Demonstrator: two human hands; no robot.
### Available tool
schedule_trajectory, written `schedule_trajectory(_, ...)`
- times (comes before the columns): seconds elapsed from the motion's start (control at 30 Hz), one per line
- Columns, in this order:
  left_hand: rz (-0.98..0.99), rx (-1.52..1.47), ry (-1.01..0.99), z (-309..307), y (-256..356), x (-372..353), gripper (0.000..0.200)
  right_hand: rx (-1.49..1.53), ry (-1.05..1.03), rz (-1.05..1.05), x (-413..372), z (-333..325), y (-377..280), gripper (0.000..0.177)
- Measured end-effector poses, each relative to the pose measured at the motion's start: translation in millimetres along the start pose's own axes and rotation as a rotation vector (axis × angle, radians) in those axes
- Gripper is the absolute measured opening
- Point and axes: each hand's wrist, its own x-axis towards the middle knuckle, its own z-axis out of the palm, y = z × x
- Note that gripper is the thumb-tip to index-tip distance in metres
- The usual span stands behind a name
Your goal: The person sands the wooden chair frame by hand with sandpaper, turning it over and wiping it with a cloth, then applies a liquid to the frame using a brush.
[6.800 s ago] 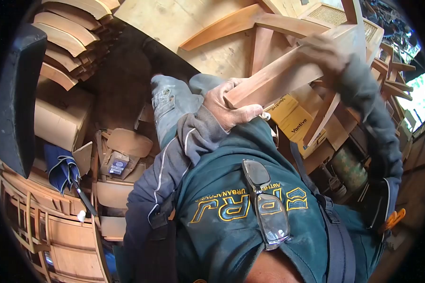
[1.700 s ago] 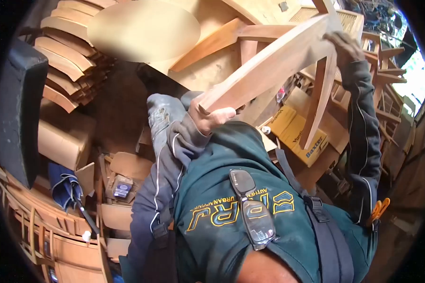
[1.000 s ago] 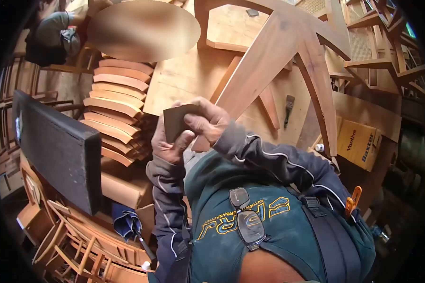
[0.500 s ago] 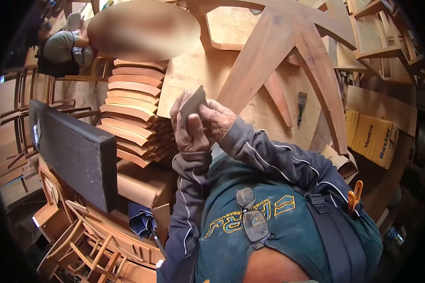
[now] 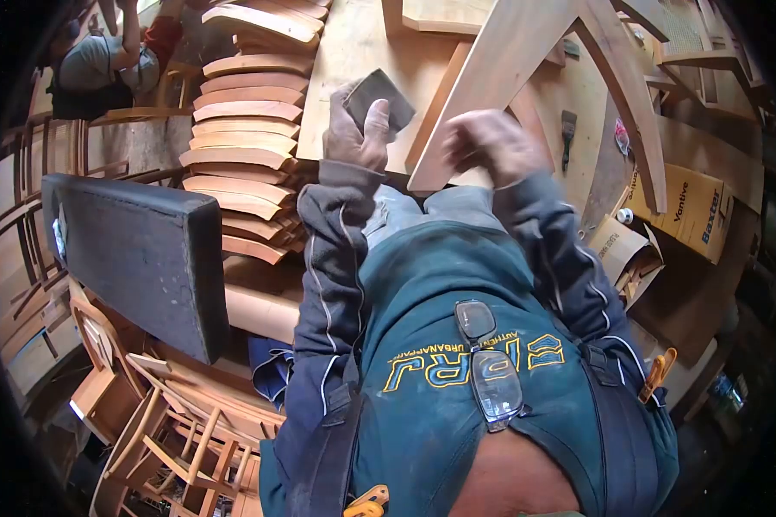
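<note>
left hand (image 5: 358, 138) up over workbench (image 5: 353, 52), fingers closed on sandpaper piece (image 5: 381, 96), thumb across it. right hand (image 5: 487, 146) blurred, against chair frame leg (image 5: 491, 69); grip unclear. stacked curved slats (image 5: 241, 112) just left.

Dark, squarish sandpaper (image 5: 379, 96) sits tilted at upper centre, pinched by the left hand (image 5: 353, 138). Just right of it, a pale wooden chair frame (image 5: 491, 73) slants across the surface.

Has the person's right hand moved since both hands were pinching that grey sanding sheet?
Yes. The right hand has left the sanding sheet, now in the left hand alone, and gone rightward to the lower end of the slanted wooden leg.
</note>
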Motion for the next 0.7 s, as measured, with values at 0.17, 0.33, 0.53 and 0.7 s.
schedule_trajectory(0.17,0.075,0.426,-0.302,-12,-12,-6,0.025,-0.825,0.445,-0.611,14,-99,-32,0.021)
schedule_trajectory(0.33,0.052,0.298,-0.35,4,1,-17,0.021,-1.876,0.678,-0.799,51,-192,-70,0.027)
schedule_trajectory(0.53,0.122,0.54,-0.305,-8,-5,-42,0.018,-2.477,0.394,-0.663,86,-259,-65,0.041)
schedule_trajectory(0.7,0.069,0.756,-0.194,22,16,-43,0.022,-2.038,0.613,-0.639,83,-275,-32,0.073)
